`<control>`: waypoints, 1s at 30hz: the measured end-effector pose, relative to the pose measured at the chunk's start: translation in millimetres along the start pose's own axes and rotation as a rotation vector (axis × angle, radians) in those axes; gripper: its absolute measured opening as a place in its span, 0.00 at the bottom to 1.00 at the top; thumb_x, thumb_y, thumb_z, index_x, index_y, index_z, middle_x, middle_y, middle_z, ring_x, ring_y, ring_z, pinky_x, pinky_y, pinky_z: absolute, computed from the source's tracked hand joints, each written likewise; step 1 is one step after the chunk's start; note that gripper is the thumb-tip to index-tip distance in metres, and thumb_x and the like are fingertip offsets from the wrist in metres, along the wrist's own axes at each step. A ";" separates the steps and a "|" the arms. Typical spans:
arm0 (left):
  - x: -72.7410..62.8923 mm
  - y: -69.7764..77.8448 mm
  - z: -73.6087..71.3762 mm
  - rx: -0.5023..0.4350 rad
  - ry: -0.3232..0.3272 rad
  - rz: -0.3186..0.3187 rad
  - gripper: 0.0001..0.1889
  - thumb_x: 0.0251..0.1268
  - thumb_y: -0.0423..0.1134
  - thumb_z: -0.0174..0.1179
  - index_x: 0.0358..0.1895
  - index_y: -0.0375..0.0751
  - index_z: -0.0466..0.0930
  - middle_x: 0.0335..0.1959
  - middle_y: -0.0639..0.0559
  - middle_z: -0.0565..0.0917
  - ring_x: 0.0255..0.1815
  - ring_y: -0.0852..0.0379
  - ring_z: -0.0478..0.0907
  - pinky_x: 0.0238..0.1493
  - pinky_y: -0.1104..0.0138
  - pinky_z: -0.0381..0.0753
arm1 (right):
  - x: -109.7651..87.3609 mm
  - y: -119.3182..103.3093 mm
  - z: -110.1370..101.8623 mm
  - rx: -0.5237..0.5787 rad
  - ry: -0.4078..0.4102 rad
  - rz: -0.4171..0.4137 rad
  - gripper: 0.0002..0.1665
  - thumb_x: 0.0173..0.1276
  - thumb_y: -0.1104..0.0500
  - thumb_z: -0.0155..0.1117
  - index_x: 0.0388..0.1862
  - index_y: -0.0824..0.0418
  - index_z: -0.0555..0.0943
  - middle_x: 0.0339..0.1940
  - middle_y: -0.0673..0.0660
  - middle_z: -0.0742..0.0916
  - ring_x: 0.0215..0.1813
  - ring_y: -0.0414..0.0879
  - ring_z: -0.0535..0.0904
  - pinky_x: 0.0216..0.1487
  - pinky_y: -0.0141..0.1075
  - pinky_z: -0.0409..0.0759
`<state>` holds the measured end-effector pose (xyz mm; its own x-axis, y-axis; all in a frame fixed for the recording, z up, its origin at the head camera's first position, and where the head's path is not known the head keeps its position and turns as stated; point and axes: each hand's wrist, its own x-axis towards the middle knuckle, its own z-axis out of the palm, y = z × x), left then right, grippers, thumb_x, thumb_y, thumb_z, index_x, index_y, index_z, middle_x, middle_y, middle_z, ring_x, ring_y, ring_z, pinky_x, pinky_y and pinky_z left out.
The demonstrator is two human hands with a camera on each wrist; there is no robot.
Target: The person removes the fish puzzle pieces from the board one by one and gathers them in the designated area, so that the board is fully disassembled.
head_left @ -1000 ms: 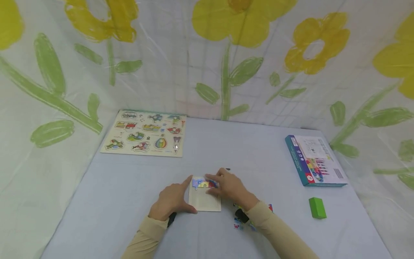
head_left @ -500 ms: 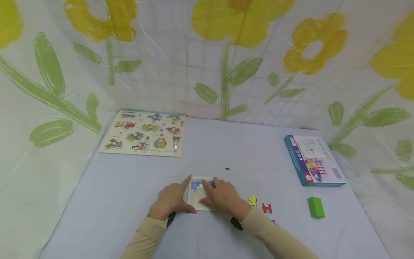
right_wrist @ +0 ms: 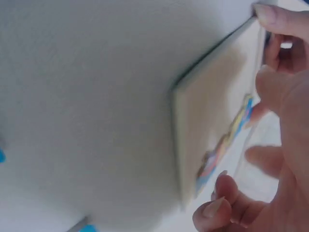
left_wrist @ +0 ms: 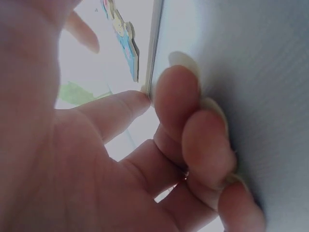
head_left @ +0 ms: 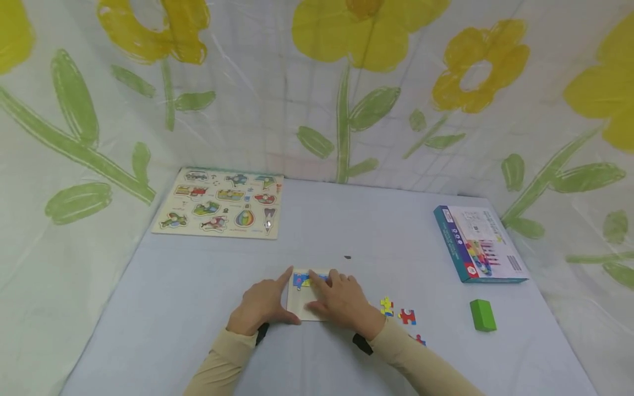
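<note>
A small pale puzzle board (head_left: 299, 305) lies on the table, with a row of joined jigsaw pieces (head_left: 299, 280) along its far edge. My left hand (head_left: 260, 305) grips the board's left side, index fingertip at the far corner and thumb at the near one. The other fingers of that hand (left_wrist: 203, 140) curl beside the board. Over the board's right half, my right hand (head_left: 344, 301) touches the row with its extended index finger, its thumb above the bare wood. The right end of the row is hidden under that hand.
Several loose jigsaw pieces (head_left: 408, 316) lie right of my right wrist, some partly behind the sleeve. A green block (head_left: 482, 315) and a boxed set (head_left: 487, 242) stand farther right. A vehicle peg puzzle (head_left: 218, 203) lies at back left. A small dark bit (head_left: 348, 257) lies beyond the board.
My right hand has shifted left and its index finger has come down on the row of pieces. Its forearm has uncovered some loose pieces. The left hand stays on the board's edge.
</note>
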<state>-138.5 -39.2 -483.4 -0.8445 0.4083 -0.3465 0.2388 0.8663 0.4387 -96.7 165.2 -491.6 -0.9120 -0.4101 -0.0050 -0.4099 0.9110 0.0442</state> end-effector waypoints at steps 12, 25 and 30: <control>-0.5 2.3 -0.5 0.023 0.016 0.029 0.62 0.39 0.59 0.84 0.81 0.45 0.61 0.45 0.37 0.88 0.36 0.50 0.80 0.38 0.52 0.84 | 4.1 -4.8 -0.4 0.029 -0.092 -0.048 0.40 0.72 0.28 0.56 0.77 0.43 0.71 0.37 0.54 0.78 0.33 0.42 0.68 0.30 0.32 0.59; 1.1 -1.3 1.0 0.007 -0.002 0.012 0.62 0.39 0.58 0.84 0.81 0.45 0.60 0.50 0.34 0.86 0.41 0.47 0.82 0.43 0.50 0.85 | 1.5 27.2 -17.3 0.337 -0.136 0.073 0.30 0.77 0.41 0.60 0.71 0.53 0.77 0.43 0.55 0.85 0.35 0.43 0.76 0.36 0.36 0.78; 2.1 -0.6 0.5 -0.022 -0.031 -0.009 0.62 0.40 0.57 0.84 0.82 0.45 0.59 0.54 0.34 0.85 0.43 0.46 0.80 0.48 0.48 0.84 | -34.9 96.3 -36.4 0.501 -0.141 0.302 0.14 0.74 0.54 0.66 0.52 0.60 0.86 0.38 0.53 0.88 0.37 0.43 0.78 0.40 0.37 0.80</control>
<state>-140.1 -38.7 -484.8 -0.8312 0.4097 -0.3760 0.2207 0.8637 0.4531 -103.9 265.6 -450.8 -0.9680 -0.1521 -0.1996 -0.0581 0.9095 -0.4116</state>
